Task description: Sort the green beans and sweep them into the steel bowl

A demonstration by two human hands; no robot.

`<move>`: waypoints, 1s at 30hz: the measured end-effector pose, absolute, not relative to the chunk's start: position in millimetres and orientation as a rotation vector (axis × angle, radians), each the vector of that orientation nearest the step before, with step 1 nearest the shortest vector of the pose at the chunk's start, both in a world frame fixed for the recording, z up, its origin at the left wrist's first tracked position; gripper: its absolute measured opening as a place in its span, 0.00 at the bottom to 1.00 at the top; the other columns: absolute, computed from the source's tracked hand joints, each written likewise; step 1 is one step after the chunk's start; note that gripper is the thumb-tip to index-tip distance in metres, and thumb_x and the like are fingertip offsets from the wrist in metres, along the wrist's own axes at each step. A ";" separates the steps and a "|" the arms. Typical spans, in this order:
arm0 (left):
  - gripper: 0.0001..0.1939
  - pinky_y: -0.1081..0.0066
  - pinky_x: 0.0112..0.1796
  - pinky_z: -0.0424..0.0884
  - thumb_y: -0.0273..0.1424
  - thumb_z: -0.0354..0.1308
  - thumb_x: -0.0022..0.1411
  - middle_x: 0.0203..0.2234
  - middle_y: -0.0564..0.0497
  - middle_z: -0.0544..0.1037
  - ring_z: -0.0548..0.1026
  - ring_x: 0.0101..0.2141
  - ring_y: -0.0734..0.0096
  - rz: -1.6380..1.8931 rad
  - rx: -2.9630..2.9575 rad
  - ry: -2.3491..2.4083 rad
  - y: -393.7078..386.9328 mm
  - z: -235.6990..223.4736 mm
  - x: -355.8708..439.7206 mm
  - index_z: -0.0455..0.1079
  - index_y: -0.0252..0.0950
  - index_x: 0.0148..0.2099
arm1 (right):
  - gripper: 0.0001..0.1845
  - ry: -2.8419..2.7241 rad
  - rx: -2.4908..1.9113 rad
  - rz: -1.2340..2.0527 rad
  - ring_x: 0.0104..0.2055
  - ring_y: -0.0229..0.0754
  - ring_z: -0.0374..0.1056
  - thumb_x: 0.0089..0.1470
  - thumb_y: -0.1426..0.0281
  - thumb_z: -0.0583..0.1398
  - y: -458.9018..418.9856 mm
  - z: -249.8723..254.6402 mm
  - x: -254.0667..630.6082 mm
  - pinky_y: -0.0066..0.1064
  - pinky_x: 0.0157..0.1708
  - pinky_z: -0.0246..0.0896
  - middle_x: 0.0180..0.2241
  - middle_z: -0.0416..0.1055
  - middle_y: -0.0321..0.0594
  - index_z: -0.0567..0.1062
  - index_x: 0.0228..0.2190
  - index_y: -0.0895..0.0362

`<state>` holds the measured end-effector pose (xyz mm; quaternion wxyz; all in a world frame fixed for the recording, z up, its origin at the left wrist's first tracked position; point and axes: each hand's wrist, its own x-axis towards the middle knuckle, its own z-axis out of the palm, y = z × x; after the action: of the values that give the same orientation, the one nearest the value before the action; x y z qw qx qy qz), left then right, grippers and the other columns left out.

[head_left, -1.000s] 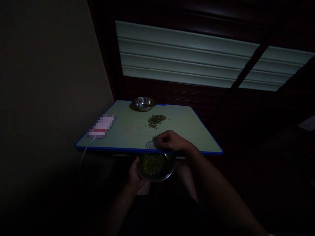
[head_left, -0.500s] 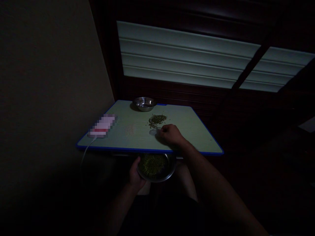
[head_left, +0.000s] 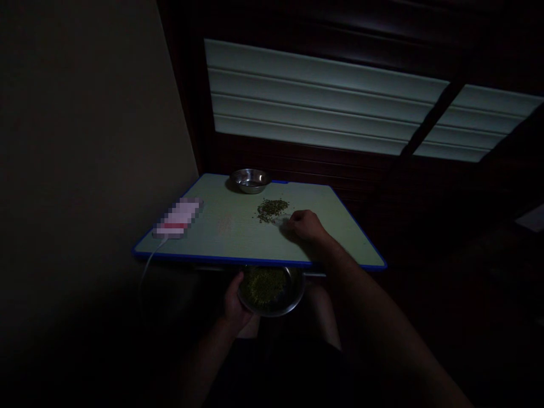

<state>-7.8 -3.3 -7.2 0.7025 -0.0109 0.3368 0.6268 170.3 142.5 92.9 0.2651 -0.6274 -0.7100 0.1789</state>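
My left hand (head_left: 235, 306) is closed on the rim of a steel bowl (head_left: 293, 305), held below the table's front edge. Small green grains (head_left: 263, 286), much like mung beans, lie in that bowl. Over the table, my right hand (head_left: 306, 225) pinches a small see-through piece (head_left: 279, 220), probably plastic; its exact kind is hard to make out in the dim light. Just beyond this piece, a loose pile of the same grains (head_left: 272, 209) is spread on the tabletop, with a few strays around it.
A second steel bowl (head_left: 250, 181) stands at the back left of the pale, blue-edged table (head_left: 204, 243). On the left lies a blurred-out phone-like device (head_left: 177, 218) with a white cable (head_left: 148, 262). Behind are a wall and a dark wooden frame with pale slats.
My right hand has shifted a little to the right and away from me, taking the see-through piece closer to the pile. My left hand and its bowl have hardly moved.
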 end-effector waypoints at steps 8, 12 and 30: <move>0.11 0.55 0.50 0.70 0.31 0.55 0.58 0.31 0.45 0.83 0.80 0.39 0.56 1.401 0.001 0.708 -2.5 -12.0 -8.0 0.77 0.32 0.37 | 0.07 -1.845 -1.652 0.489 0.26 0.36 0.63 0.44 0.69 0.57 156.6 92.6 173.4 0.27 0.28 0.53 0.22 0.69 0.36 0.74 0.23 0.58; 0.12 0.55 0.50 0.70 0.32 0.54 0.58 0.31 0.44 0.83 0.80 0.39 0.56 1.395 -0.004 0.750 -2.4 -9.9 -7.2 0.77 0.31 0.37 | 0.07 -1.904 -1.525 0.622 0.24 0.34 0.59 0.42 0.67 0.56 155.1 92.1 171.7 0.27 0.25 0.51 0.20 0.65 0.34 0.71 0.21 0.58; 0.12 0.58 0.47 0.71 0.30 0.54 0.59 0.32 0.44 0.83 0.80 0.35 0.59 1.402 0.010 0.710 -3.0 -12.1 -7.7 0.77 0.31 0.37 | 0.06 -1.874 -1.520 0.439 0.24 0.36 0.59 0.42 0.68 0.56 143.1 79.0 167.6 0.29 0.26 0.49 0.19 0.65 0.35 0.71 0.20 0.57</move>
<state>-7.7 -3.0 -12.1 0.7068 0.0044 0.3197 0.6310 167.6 143.1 79.0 0.3377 -0.5835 -0.7192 0.1684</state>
